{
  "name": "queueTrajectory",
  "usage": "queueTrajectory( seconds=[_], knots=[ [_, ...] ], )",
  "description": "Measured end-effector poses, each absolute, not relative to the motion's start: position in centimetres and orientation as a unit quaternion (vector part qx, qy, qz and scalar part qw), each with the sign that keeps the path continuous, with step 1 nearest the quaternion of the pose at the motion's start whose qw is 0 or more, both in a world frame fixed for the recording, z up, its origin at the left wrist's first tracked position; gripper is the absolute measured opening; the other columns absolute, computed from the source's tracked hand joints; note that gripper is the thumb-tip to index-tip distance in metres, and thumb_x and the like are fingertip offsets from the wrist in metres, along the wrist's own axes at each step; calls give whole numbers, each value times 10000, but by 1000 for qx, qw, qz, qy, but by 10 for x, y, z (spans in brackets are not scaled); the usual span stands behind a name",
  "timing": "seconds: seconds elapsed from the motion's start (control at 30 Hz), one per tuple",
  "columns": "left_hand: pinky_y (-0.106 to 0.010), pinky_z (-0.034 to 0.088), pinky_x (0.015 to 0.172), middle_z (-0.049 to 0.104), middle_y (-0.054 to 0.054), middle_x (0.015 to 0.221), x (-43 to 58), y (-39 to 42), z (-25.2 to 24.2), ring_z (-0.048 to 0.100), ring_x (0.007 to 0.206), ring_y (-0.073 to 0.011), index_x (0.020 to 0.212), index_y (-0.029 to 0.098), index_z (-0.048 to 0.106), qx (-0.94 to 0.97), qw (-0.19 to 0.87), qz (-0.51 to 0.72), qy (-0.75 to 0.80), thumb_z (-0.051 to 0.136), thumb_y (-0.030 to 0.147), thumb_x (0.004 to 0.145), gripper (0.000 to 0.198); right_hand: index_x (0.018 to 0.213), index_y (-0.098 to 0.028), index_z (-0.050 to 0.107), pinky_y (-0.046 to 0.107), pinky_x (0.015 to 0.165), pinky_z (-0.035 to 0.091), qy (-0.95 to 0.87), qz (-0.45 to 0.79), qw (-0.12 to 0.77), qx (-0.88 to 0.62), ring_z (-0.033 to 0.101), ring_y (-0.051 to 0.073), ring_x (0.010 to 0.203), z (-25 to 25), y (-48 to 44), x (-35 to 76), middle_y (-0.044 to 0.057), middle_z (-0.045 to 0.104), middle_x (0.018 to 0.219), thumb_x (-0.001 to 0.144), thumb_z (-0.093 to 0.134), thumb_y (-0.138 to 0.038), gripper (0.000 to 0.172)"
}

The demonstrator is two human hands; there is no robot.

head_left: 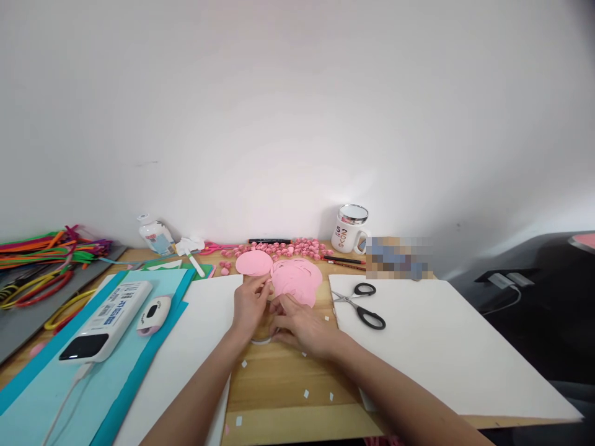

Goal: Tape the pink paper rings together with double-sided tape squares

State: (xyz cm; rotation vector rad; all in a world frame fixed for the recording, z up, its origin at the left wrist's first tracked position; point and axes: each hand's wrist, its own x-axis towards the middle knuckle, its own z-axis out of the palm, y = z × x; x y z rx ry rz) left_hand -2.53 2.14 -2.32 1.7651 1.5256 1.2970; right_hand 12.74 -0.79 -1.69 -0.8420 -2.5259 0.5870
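My left hand (250, 301) pinches the lower edge of a pink paper circle (253, 262) and holds it above the wooden table (283, 384). Close beside it, my right hand (300, 325) rests low on the table with its fingers curled together by a white tape ring (261, 341); what they hold is hidden. A pile of pink paper circles (297, 280) lies just beyond both hands.
Black-handled scissors (363, 305) lie on a white board (446, 347) to the right. At left, a white power bank (108, 320) and small pink device (154, 314) sit on blue paper (60, 384). Pipe cleaners (44, 257), small pink pieces (288, 249), a mug (349, 229), a bottle (155, 236) line the back.
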Motion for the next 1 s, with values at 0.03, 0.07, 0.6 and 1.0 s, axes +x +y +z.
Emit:
queueTrajectory(
  seconds=[0.03,0.07,0.6,1.0],
  knots=[
    [-275,515,615,670,-63,893,-24,21,-23,627,631,-146,905,175,671,646,232,474,551,517,262,746,238,848,-209,611,271,709,436,-908,208,218,-292,449,180,971,-16,-8,127,58,458,1008,788,549,-253,97],
    [-281,514,639,672,-62,893,-24,20,-23,630,675,-156,898,177,674,646,230,479,548,521,264,745,233,871,-205,598,274,729,439,-907,208,235,-280,446,173,977,-15,-8,128,63,451,1013,803,528,-240,104],
    [-210,399,405,537,34,416,-21,20,-18,443,365,-82,962,94,657,434,446,566,541,676,396,593,478,1244,-222,366,343,858,451,-882,177,389,-201,429,184,1075,-12,-15,124,121,406,1156,790,540,-234,486],
    [-186,269,361,480,58,379,-20,18,-7,335,349,-50,973,76,659,399,402,589,577,684,397,576,510,1187,-194,435,319,807,471,-948,-2,278,-158,538,177,973,10,-52,127,93,579,1092,847,382,-90,359]
  ],
)
